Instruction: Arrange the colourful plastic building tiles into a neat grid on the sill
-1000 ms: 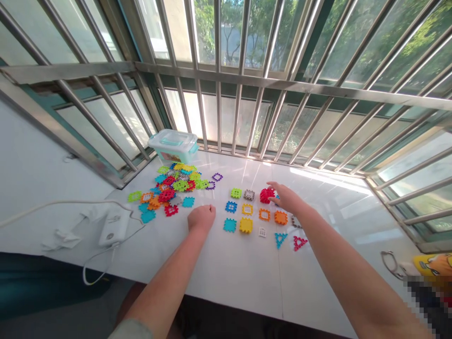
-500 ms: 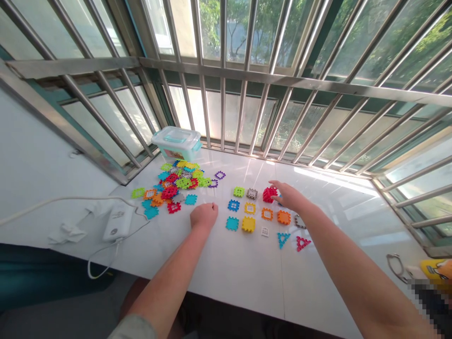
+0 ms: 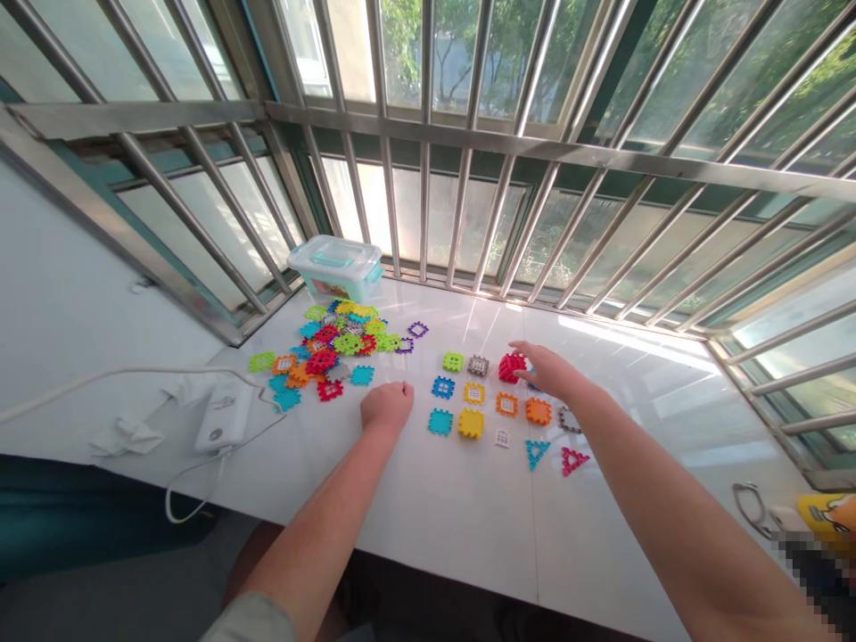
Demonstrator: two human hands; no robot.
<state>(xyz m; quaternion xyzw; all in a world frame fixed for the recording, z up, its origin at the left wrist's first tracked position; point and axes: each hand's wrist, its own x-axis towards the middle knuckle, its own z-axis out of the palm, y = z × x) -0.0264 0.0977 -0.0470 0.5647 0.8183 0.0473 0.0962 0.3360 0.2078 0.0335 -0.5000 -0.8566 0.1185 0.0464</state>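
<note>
My left hand (image 3: 388,407) rests on the table as a closed fist, with nothing showing in it, between the loose pile and the sorted pieces. My right hand (image 3: 545,370) is at a stack of red interlocking tiles (image 3: 511,368), its thumb across the near side and its fingers along the far side. A blue piece (image 3: 533,379) is partly hidden under this hand. Close by lie an orange tile stack (image 3: 539,411), an orange window tile (image 3: 506,404), a grey stack (image 3: 478,366) and a grey tile (image 3: 568,419) partly behind my forearm.
Left of the rows is a mixed pile of tiles (image 3: 341,339), before a lidded plastic box (image 3: 335,267). Yellow tiles (image 3: 471,423), a blue triangle (image 3: 536,454) and a red triangle (image 3: 573,461) lie nearer. A white power bank (image 3: 222,417) with cable is at left; metal bars stand behind.
The view has shifted very slightly. Both hands and the tiles keep practically the same places.
</note>
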